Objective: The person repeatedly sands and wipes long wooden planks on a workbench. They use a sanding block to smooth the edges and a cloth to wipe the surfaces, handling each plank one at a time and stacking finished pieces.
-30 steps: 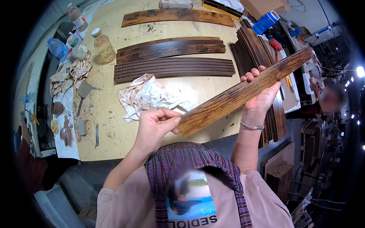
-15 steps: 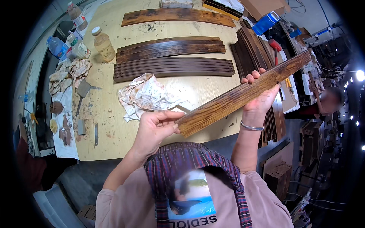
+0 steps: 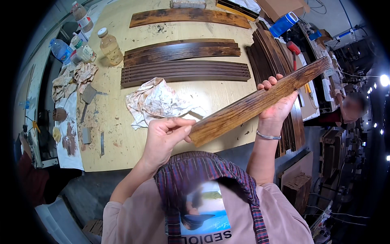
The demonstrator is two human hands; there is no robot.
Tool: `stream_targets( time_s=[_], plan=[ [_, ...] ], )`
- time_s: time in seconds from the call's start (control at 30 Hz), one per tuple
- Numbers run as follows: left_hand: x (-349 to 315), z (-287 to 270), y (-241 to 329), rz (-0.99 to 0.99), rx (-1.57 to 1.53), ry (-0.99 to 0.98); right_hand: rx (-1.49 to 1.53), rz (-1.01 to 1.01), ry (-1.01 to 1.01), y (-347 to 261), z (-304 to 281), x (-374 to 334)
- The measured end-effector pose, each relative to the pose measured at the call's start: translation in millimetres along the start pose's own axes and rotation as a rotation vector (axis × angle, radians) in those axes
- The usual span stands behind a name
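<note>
A long brown wooden board (image 3: 260,101) with dark grain slants up to the right in front of me, raised above the table's near edge. My right hand (image 3: 280,101) grips it from beneath around its middle, fingertips curled over the far edge and thumb along the near one. At the board's lower left end, my left hand (image 3: 166,136) is closed, with thumb and fingertips at the corner. Just beyond the left hand a crumpled, stained white rag (image 3: 156,101) lies on the table.
Grooved dark boards (image 3: 187,73) lie across the table (image 3: 126,150), with more strips stacked (image 3: 268,57) on the right. Bottles (image 3: 110,46), a scraper (image 3: 87,97) and used cloths (image 3: 65,87) sit to the left. A red-headed mallet (image 3: 293,48) rests at the right; another person (image 3: 351,107) is beyond.
My left thumb has drawn in slightly at the board's end. The board's far end has dipped a little; both hands otherwise stay nearly in place.
</note>
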State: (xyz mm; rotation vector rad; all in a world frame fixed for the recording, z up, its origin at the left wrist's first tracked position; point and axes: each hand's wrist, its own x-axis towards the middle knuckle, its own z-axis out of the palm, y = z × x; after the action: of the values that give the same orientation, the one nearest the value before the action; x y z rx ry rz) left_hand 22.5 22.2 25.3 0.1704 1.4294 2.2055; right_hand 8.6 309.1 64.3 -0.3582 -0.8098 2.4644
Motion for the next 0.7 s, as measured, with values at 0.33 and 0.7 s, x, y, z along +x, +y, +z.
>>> stream_targets(
  time_s=[0.33, 0.7],
  plan=[
    [19.4, -68.5, -23.7, 0.023, 0.235, 0.191, 0.085, -0.141, 0.017, -41.9, -20.7, -22.8],
    [70.8, -139.0, -98.6, 0.365, 1.637, 0.253, -0.114, -0.238, 0.098, -63.3, -89.5, -86.2]
  ],
)
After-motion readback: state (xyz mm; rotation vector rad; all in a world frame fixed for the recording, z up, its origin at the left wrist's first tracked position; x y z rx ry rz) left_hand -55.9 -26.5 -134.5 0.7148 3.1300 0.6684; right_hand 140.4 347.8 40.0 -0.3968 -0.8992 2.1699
